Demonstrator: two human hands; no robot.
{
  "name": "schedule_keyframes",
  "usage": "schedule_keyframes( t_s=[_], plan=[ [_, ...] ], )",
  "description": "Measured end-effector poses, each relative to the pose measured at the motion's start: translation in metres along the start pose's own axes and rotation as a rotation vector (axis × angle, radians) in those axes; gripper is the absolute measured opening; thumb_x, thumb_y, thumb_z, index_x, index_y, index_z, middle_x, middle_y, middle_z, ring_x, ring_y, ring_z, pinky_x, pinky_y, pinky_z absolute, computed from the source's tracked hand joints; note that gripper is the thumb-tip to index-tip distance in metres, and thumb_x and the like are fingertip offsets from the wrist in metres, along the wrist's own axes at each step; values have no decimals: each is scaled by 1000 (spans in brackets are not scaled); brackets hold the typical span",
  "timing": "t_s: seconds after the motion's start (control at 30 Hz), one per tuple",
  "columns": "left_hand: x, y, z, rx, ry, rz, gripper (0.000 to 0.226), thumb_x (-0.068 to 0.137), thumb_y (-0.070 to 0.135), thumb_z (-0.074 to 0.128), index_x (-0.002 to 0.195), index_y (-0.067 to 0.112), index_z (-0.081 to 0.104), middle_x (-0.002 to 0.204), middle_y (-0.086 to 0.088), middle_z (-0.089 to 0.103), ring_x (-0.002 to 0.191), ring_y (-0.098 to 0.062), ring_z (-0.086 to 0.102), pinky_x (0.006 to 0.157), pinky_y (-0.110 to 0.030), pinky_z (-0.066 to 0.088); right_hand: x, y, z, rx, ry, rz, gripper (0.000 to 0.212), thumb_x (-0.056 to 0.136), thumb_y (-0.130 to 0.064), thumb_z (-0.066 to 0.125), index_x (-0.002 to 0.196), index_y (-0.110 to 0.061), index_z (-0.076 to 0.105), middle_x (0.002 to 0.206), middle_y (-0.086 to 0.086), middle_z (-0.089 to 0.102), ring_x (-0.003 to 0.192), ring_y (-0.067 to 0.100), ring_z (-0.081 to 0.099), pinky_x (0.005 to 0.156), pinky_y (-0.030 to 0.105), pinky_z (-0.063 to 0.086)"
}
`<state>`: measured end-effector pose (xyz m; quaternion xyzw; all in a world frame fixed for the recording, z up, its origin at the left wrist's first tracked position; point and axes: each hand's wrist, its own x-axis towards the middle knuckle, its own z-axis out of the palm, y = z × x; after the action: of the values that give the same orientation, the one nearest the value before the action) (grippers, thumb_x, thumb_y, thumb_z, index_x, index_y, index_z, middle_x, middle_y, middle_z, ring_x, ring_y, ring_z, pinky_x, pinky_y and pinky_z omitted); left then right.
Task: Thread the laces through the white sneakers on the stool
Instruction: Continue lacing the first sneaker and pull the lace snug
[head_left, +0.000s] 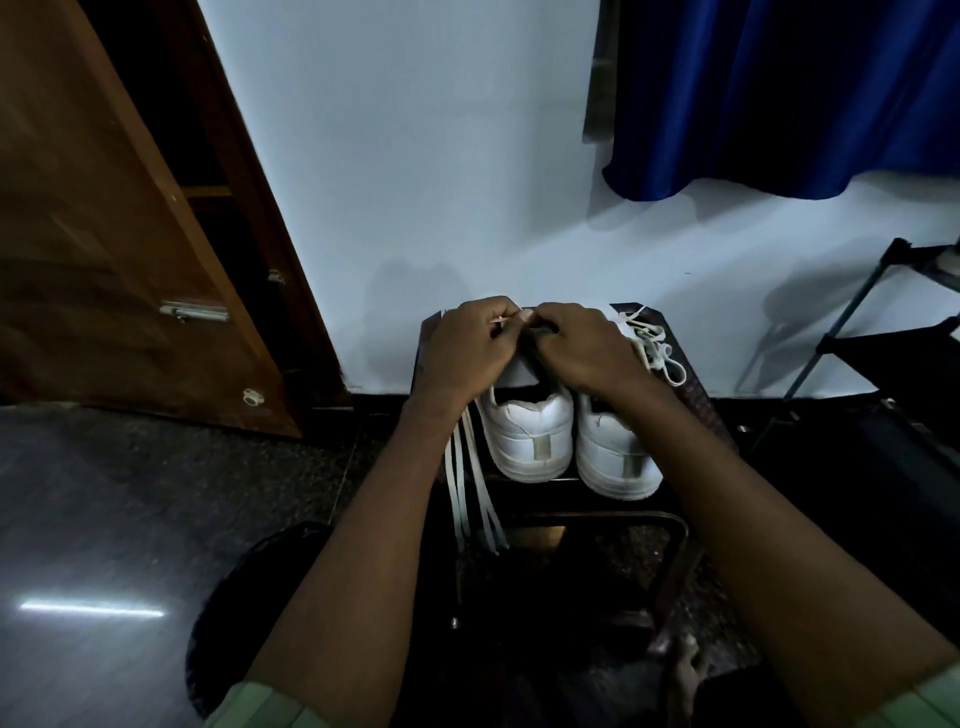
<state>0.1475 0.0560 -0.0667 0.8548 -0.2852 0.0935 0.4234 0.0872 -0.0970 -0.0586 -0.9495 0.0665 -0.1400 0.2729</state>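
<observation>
Two white sneakers (571, 441) stand heels-near on the dark stool (691, 395), a loose lace (657, 345) bundled beside them. Left hand (470, 348) pinches a lace tip; right hand (582, 348) fingers curl over the left sneaker's front, their hold hidden

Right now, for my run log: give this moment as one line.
left hand: pinches lace tip | right hand: on left sneaker | spare lace: beside right sneaker, on stool

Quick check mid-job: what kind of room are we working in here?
Probably a home entryway or bedroom corner: a wooden door, a blue curtain and a black rack beside the stool.
</observation>
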Motion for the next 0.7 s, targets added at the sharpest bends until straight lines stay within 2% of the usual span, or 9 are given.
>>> schedule_keyframes(
  t_s=[0.07,0.13,0.27,0.33,0.43,0.5,0.57,0.63,0.7],
  plan=[
    [-1,7,3,-178,3,-34,25,101,28,59,85,19,76,84,9,76,82,-6,69,80,-29,52,1,0,1,6,7,2,15,93,-24,55,97,-21,68,100,1,72,98,26,62,77,38,47],
    [1,12,3,-601,47,-221,26,101,12,58,80,18,73,85,10,73,80,-4,65,77,-24,47,3,2,1,1,25,13,11,94,-28,59,95,-24,69,101,2,68,98,24,60,77,37,44],
    [3,5,-10,-1128,118,-405,19,101,14,51,85,22,58,70,9,57,64,-7,47,61,-25,32,4,4,1,18,34,14,11,91,-28,61,91,-27,72,101,4,63,98,25,59,82,38,48],
    [2,4,-18,-1030,91,-410,22,99,30,58,84,13,57,61,8,46,55,-10,37,55,-24,31,4,4,1,13,40,6,12,88,-28,60,87,-29,72,97,5,64,101,31,60,85,42,50],
    [-1,-3,-22,-217,12,-197,48,93,56,65,64,17,60,49,9,41,49,-9,39,55,-28,32,1,1,-1,10,36,19,14,89,-28,59,89,-25,73,97,7,67,101,36,59,86,44,50],
    [0,-6,-22,52,12,-104,45,89,57,68,57,26,62,51,9,53,51,-6,48,57,-26,36,0,0,-1,17,42,18,18,89,-31,57,89,-23,73,96,8,68,101,36,59,87,46,50],
    [-1,-4,-24,-96,-8,-106,42,91,46,71,59,20,62,54,9,55,54,-8,49,61,-26,37,-1,-1,-2,19,41,14,19,88,-31,57,88,-21,73,95,8,69,100,36,59,86,47,50],
    [-1,3,-24,-525,-20,-179,42,98,35,69,60,18,59,63,4,55,60,-11,44,64,-30,36,-1,-2,-3,19,38,15,19,87,-30,56,86,-21,72,94,8,71,99,36,60,83,46,50],
    [2,11,-26,-883,39,-276,39,100,36,65,63,24,67,79,0,64,69,-9,49,66,-29,34,-2,-5,-4,17,33,8,29,81,-34,49,87,-19,73,94,11,73,96,37,61,82,45,50]
  ],
)
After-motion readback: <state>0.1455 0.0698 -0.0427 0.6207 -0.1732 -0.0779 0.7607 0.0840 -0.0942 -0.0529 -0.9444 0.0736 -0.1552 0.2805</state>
